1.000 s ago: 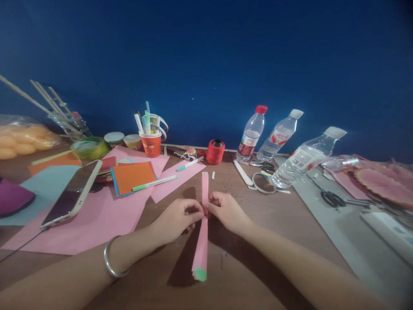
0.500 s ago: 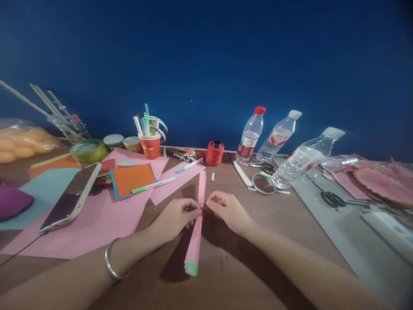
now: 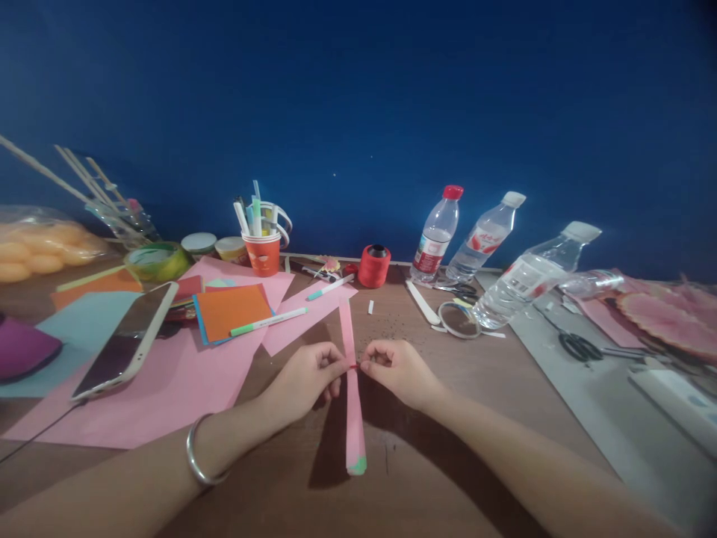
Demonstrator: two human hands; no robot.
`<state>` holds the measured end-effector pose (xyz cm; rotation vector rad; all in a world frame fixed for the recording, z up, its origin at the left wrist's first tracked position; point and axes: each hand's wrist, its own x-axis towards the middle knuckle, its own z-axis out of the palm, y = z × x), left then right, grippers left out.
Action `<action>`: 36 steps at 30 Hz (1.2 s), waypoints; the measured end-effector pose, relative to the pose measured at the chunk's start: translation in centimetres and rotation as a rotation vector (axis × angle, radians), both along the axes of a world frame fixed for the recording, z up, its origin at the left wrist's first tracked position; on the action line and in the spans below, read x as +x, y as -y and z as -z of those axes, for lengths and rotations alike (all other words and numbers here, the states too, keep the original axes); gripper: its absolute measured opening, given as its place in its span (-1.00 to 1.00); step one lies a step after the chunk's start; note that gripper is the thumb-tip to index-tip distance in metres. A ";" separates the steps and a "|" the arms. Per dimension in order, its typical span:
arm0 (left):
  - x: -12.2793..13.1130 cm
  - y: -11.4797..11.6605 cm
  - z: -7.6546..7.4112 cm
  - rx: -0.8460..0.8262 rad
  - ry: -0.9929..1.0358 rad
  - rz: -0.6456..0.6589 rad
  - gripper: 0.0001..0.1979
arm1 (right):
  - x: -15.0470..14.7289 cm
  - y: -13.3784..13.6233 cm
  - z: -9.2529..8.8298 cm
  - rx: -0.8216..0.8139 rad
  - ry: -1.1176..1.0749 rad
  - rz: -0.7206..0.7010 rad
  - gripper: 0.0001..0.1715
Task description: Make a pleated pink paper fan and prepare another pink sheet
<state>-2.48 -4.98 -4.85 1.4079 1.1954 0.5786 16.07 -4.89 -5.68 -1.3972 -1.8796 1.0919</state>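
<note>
A narrow strip of folded pink paper [image 3: 354, 422] with a green-tinted near end runs away from me between both hands. Red thread [image 3: 353, 366] crosses its middle, where the paper is pinched narrower. My left hand [image 3: 314, 377], a silver bangle on its wrist, is closed in a pinch at the thread on the left side of the strip. Opposite it, my right hand [image 3: 395, 370] pinches the thread between thumb and forefinger, just right of the paper. The thread's ends are hidden by the fingers.
Beyond the strip stands a red thread spool [image 3: 374, 266]. Plastic bottles [image 3: 434, 235], a magnifying glass [image 3: 459, 320] and black-handled scissors [image 3: 579, 346] lie to the right. Leftward are a phone [image 3: 126, 340], pink sheets [image 3: 184, 388], orange paper [image 3: 235, 310], markers [image 3: 269, 321] and a red cup [image 3: 262, 254] of pens.
The pink strip has turned, its near end swinging right and its far end left. My right hand has lowered slightly, and the red thread now shows taut across the paper.
</note>
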 end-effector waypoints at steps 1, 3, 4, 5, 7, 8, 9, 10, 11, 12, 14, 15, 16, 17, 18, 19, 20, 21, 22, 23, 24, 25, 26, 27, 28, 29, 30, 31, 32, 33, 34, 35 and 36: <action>0.0 0.0 0.1 0.003 0.000 0.004 -0.73 | 0.0 0.0 0.0 -0.002 -0.001 0.004 -0.84; -0.1 -0.1 0.1 0.018 0.002 0.020 -0.74 | 0.2 0.0 0.1 -0.002 -0.002 0.008 -0.84; -0.1 -0.1 0.2 0.031 0.004 0.029 -0.75 | 0.2 0.0 0.1 0.002 -0.002 0.008 -0.84; -0.2 -0.1 0.2 0.044 0.005 0.036 -0.75 | 0.3 0.0 0.2 0.006 -0.002 0.007 -0.83; -0.2 -0.1 0.2 0.060 0.000 0.042 -0.77 | 0.4 0.0 0.2 0.011 0.000 0.006 -0.82; -0.2 0.0 0.2 0.058 -0.007 0.039 -0.77 | 0.4 0.0 0.1 0.009 0.004 0.006 -0.82; -0.2 0.0 0.2 0.051 -0.013 0.036 -0.77 | 0.4 -0.1 0.1 0.006 0.009 0.005 -0.82; -0.2 0.0 0.2 0.044 -0.018 0.032 -0.77 | 0.4 -0.1 0.1 0.003 0.014 0.003 -0.83; -0.2 0.0 0.2 0.040 -0.022 0.029 -0.77 | 0.4 -0.1 0.1 0.001 0.018 0.001 -0.83; -0.1 0.0 0.2 0.041 -0.023 0.026 -0.78 | 0.4 -0.1 0.0 0.002 0.020 -0.001 -0.83; -0.1 0.0 0.2 0.041 -0.019 0.027 -0.79 | 0.4 -0.2 0.0 0.011 0.015 -0.006 -0.83; -0.1 0.0 0.2 0.038 -0.017 0.027 -0.79 | 0.3 -0.2 -0.1 0.014 0.009 -0.007 -0.82; 0.0 0.0 0.1 0.034 -0.015 0.027 -0.79 | 0.3 -0.1 -0.1 0.013 0.003 -0.008 -0.82; 0.0 0.0 0.1 0.027 -0.014 0.027 -0.79 | 0.2 -0.1 -0.1 0.010 -0.003 -0.007 -0.81; 0.0 0.0 0.1 0.020 -0.015 0.027 -0.79 | 0.2 -0.1 -0.2 0.007 -0.005 -0.004 -0.81; 0.0 0.0 0.1 0.013 -0.016 0.027 -0.79 | 0.1 0.0 -0.2 0.006 -0.003 0.000 -0.81; 0.0 0.0 0.0 0.008 -0.016 0.027 -0.79 | 0.1 0.1 -0.2 0.009 0.006 0.005 -0.81; 0.0 0.0 0.0 0.006 -0.013 0.028 -0.78 | 0.0 0.2 -0.2 0.016 0.016 0.009 -0.81; -0.1 0.0 0.0 0.007 -0.009 0.028 -0.78 | 0.0 0.2 -0.2 0.023 0.025 0.011 -0.81; -0.1 0.0 0.1 0.011 -0.005 0.031 -0.78 | -0.1 0.3 -0.2 0.028 0.028 0.010 -0.81; -0.1 0.0 0.1 0.015 -0.001 0.034 -0.77 | -0.1 0.4 -0.2 0.029 0.021 0.005 -0.81; -0.1 0.0 0.1 0.019 0.003 0.038 -0.77 | -0.2 0.5 -0.2 0.027 0.008 0.000 -0.80; -0.2 0.0 0.1 0.023 0.004 0.044 -0.77 | -0.2 0.5 -0.2 0.024 -0.004 -0.004 -0.78; -0.2 0.0 0.1 0.027 0.001 0.050 -0.77 | -0.3 0.6 -0.2 0.023 -0.008 -0.004 -0.77; -0.2 0.0 0.1 0.031 -0.006 0.058 -0.77 | -0.3 0.6 -0.1 0.024 0.002 -0.001 -0.78; -0.2 0.0 0.1 0.035 -0.016 0.066 -0.77 | -0.3 0.6 -0.1 0.027 0.021 0.005 -0.79; -0.2 0.0 0.0 0.042 -0.027 0.072 -0.77 | -0.3 0.7 -0.1 0.031 0.048 0.013 -0.80; -0.2 0.0 -0.1 0.051 -0.041 0.079 -0.78 | -0.3 0.7 -0.1 0.036 0.075 0.023 -0.81; -0.1 0.1 -0.2 0.062 -0.057 0.086 -0.78 | -0.4 0.7 -0.1 0.042 0.099 0.033 -0.81; -0.1 0.1 -0.3 0.075 -0.076 0.092 -0.78 | -0.4 0.8 -0.2 0.049 0.121 0.042 -0.80; -0.1 0.1 -0.4 0.091 -0.096 0.095 -0.78 | -0.5 0.8 -0.2 0.057 0.144 0.048 -0.80; -0.1 0.2 -0.5 0.111 -0.116 0.097 -0.79 | -0.6 0.9 -0.3 0.067 0.171 0.052 -0.81; -0.1 0.2 -0.7 0.133 -0.133 0.100 -0.79 | -0.7 1.0 -0.4 0.080 0.205 0.053 -0.83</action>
